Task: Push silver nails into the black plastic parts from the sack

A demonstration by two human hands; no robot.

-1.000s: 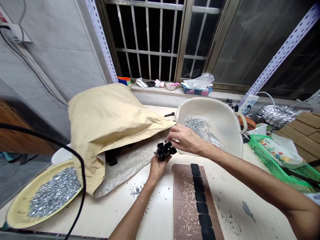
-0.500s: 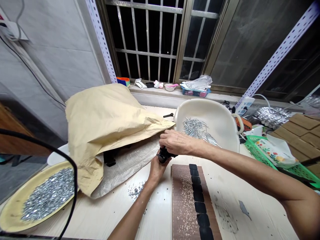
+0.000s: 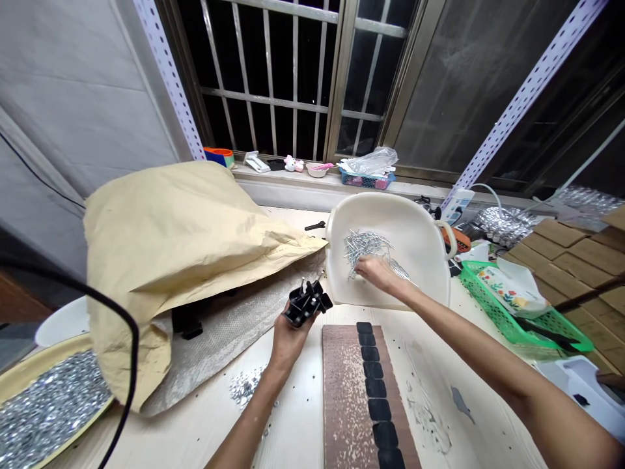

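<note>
My left hand [image 3: 288, 339] is closed round a black plastic part [image 3: 306, 303] with several raised walls. Thin metal screws or pins stick up out of it. The part is held above the table, beside the mouth of a paper sack [image 3: 195, 234]. My right hand [image 3: 378, 272] is down inside a white plastic basin [image 3: 415, 241], at the near edge of a pile of long silvery screws or pins [image 3: 366, 244]. Its fingers are drawn together at the pile, and what they pinch is too small to make out.
A brown board [image 3: 346, 391] with a row of black pads [image 3: 375, 389] lies in front of me. Small washers [image 3: 244, 385] are scattered to its left; a yellow tray [image 3: 78, 417] holds many more metal pieces. A green basket [image 3: 517, 319] and cardboard boxes [image 3: 581, 254] stand right.
My right hand has left the black plastic part and moved right into the basin, to the metal pile. The left hand still holds the part, now showing its walled side. My view has shifted right.
</note>
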